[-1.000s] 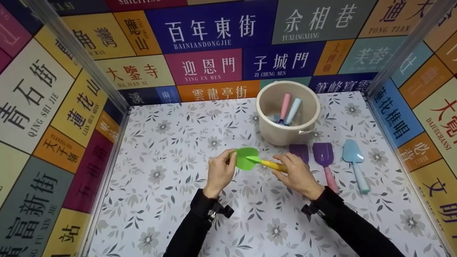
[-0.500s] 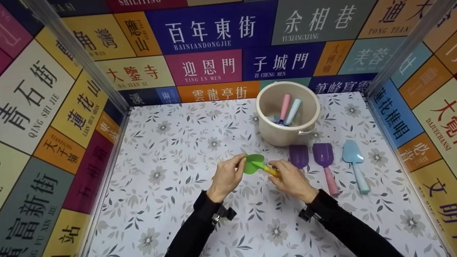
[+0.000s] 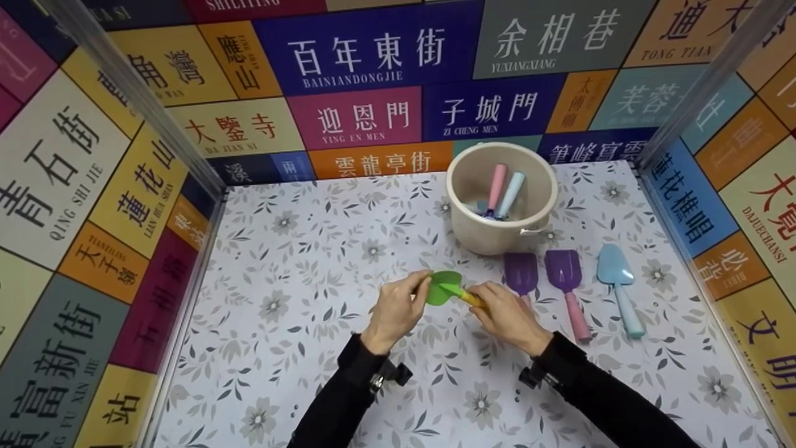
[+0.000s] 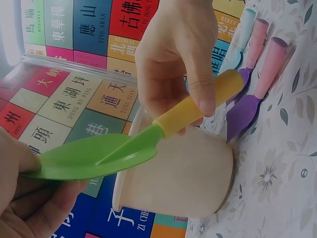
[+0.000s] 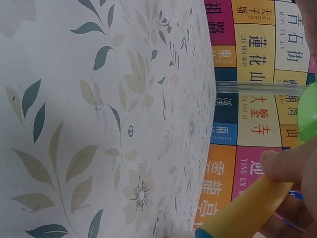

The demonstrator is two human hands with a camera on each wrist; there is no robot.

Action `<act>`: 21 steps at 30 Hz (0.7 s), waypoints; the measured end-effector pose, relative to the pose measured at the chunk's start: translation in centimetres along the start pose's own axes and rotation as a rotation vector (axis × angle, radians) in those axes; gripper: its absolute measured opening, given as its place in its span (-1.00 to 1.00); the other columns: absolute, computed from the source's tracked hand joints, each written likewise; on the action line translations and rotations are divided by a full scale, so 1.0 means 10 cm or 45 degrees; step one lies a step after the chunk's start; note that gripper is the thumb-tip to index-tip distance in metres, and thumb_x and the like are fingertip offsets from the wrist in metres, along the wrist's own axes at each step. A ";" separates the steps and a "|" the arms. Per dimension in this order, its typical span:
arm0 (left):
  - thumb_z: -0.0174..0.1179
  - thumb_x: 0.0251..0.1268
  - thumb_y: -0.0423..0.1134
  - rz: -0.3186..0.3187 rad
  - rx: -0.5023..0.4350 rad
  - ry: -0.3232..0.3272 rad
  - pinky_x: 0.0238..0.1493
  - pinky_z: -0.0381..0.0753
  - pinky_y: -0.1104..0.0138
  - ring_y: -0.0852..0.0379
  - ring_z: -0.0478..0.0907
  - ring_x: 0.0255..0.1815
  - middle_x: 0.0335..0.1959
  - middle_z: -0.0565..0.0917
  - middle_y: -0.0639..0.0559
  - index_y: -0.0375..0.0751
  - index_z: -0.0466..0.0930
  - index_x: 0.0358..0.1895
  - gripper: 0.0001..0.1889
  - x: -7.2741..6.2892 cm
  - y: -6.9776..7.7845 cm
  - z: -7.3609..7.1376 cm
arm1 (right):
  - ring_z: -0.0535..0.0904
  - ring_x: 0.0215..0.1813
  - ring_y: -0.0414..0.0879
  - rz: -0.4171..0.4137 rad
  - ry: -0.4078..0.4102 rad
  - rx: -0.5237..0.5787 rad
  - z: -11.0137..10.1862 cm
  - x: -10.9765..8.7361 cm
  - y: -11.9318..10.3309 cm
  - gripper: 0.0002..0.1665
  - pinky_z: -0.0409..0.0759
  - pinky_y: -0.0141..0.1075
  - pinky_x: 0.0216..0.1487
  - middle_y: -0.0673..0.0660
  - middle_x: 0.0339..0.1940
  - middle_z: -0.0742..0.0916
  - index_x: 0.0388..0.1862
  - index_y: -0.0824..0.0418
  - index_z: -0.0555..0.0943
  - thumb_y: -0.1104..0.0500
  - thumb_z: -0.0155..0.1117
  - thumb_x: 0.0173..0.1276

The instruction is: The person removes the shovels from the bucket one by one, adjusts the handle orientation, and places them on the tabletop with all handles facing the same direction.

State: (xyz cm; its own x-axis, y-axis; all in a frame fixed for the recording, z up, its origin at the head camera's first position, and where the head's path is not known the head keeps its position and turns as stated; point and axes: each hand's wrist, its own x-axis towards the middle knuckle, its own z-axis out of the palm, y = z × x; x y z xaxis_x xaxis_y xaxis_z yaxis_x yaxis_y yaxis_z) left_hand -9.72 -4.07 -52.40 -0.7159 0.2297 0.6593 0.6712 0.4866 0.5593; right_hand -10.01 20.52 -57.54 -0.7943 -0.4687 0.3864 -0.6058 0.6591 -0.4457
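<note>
Between both hands is a toy trowel with a green blade [image 3: 444,288] and a yellow handle [image 4: 203,105], held above the patterned surface. My left hand [image 3: 398,310] pinches the blade's tip between thumb and fingers. My right hand [image 3: 507,316] grips the yellow handle, thumb on one side and fingers on the other. In the right wrist view the handle [image 5: 247,210] shows a blue end under the right thumb. Just right of the right hand lies a purple shovel [image 3: 521,271], its pink handle partly hidden by that hand.
A beige bucket [image 3: 497,233] stands behind the hands, with a pink handle [image 3: 497,182] and a light blue handle [image 3: 511,194] sticking up inside. Another purple shovel [image 3: 563,269] and a light blue trowel [image 3: 614,264] lie at right. Sign-printed walls [image 3: 367,50] enclose the back and sides.
Both hands have drawn closer together, the left moving right and the right moving left, with the trowel shifting slightly right and toward the person. More of the nearer purple shovel shows.
</note>
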 end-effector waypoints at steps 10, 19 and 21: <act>0.32 0.34 -0.52 0.007 -0.033 0.007 -0.37 0.73 0.42 0.07 0.77 -0.46 -0.37 0.80 -0.18 -0.48 0.72 -0.08 -0.85 0.00 -0.02 0.00 | 0.64 -0.29 0.05 -0.029 0.034 -0.046 -0.02 -0.01 0.00 -0.59 0.72 -0.05 -0.30 0.15 -0.25 0.69 0.00 0.31 0.68 0.36 0.56 0.16; 0.39 0.29 -0.47 0.037 -0.078 0.032 -0.19 0.76 0.39 -0.03 0.80 -0.31 -0.23 0.79 -0.27 -0.55 0.66 0.03 -0.71 -0.05 -0.06 -0.05 | 0.62 -0.27 0.06 -0.027 0.081 -0.043 -0.12 -0.01 0.01 -0.60 0.69 -0.04 -0.26 0.18 -0.24 0.69 -0.02 0.33 0.67 0.39 0.55 0.16; 0.40 0.27 -0.46 0.036 -0.042 0.043 -0.18 0.77 0.35 -0.04 0.79 -0.30 -0.23 0.79 -0.25 -0.52 0.66 0.04 -0.69 -0.08 -0.08 -0.08 | 0.61 -0.29 0.05 -0.034 0.098 -0.040 -0.14 -0.02 0.03 -0.60 0.68 -0.05 -0.29 0.18 -0.25 0.68 -0.02 0.34 0.67 0.39 0.56 0.15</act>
State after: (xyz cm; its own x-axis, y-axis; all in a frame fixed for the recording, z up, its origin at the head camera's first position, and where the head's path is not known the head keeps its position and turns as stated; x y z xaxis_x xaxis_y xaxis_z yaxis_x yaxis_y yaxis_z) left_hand -9.55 -5.30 -52.97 -0.6902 0.2140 0.6912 0.6972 0.4522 0.5562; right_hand -9.98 21.65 -56.62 -0.7713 -0.4404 0.4594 -0.6239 0.6658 -0.4093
